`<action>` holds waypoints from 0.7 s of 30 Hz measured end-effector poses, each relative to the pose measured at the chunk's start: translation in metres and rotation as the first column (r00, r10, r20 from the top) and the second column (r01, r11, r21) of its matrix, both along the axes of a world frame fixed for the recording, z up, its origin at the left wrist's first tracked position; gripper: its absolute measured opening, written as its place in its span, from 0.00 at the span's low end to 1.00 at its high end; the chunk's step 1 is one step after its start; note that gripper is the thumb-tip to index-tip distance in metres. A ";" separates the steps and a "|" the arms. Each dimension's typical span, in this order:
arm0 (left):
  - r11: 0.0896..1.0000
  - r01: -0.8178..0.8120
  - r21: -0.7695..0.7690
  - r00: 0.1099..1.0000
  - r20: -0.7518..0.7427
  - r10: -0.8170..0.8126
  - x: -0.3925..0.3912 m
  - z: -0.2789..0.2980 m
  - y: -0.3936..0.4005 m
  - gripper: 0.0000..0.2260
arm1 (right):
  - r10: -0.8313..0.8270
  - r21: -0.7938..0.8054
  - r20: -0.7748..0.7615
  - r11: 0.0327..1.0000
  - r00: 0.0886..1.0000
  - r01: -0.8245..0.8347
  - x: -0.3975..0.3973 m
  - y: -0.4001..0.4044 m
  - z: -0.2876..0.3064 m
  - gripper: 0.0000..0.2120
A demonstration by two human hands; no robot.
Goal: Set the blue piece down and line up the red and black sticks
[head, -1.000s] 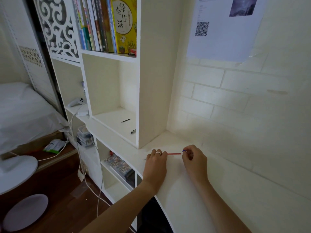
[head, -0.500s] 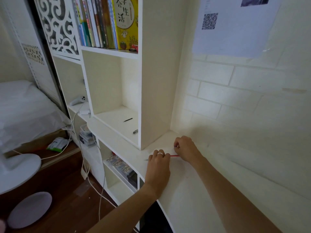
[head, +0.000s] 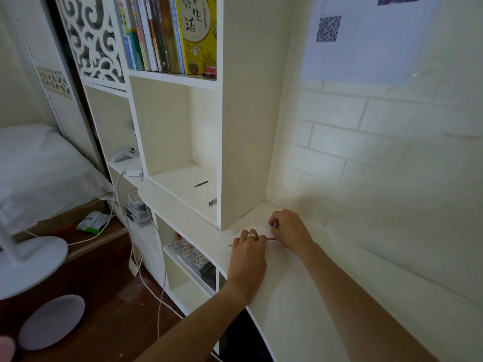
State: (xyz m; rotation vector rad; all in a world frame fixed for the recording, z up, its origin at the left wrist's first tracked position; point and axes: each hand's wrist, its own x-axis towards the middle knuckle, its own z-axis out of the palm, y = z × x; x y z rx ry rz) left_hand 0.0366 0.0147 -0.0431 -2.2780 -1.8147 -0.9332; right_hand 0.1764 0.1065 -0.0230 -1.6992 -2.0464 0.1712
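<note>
A white table runs along the brick-patterned wall and meets a white shelf unit that stands on its far end. On the table lies a thin red pen, its dark tip pointing toward the front edge, with both hands resting on the surface over it. In the open shelf compartment just above the table lie a slim black stick and, nearer the front, a short dark pen cap, well apart.
</note>
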 end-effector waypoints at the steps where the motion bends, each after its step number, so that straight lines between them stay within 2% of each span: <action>1: 1.000 -0.003 -0.003 1.000 -0.001 0.003 0.000 0.001 0.000 0.11 | -0.005 -0.008 -0.005 1.000 1.000 0.005 0.000 0.000 0.001 0.08; 8: 1.000 0.007 -0.007 1.000 -0.010 -0.007 -0.001 0.001 -0.002 0.10 | 0.000 -0.027 -0.016 1.000 1.000 0.000 0.005 -0.004 0.005 0.06; 11: 1.000 0.020 0.001 1.000 0.003 -0.020 -0.001 0.001 0.000 0.10 | -0.012 0.071 -0.056 0.997 0.998 0.016 0.010 -0.014 0.010 0.07; 14: 0.999 0.051 0.013 0.998 0.037 -0.051 -0.001 0.001 -0.001 0.10 | -0.061 0.212 -0.161 0.973 0.985 0.094 0.015 -0.033 0.014 0.07; 18: 0.999 0.046 0.018 0.997 0.065 -0.047 -0.002 0.001 0.000 0.10 | -0.006 0.164 -0.260 0.985 0.966 0.050 0.018 -0.069 0.002 0.09; 21: 0.998 0.059 0.034 0.997 0.055 -0.061 -0.002 0.002 -0.003 0.09 | 0.027 0.143 -0.310 0.989 0.950 0.019 0.018 -0.090 -0.013 0.07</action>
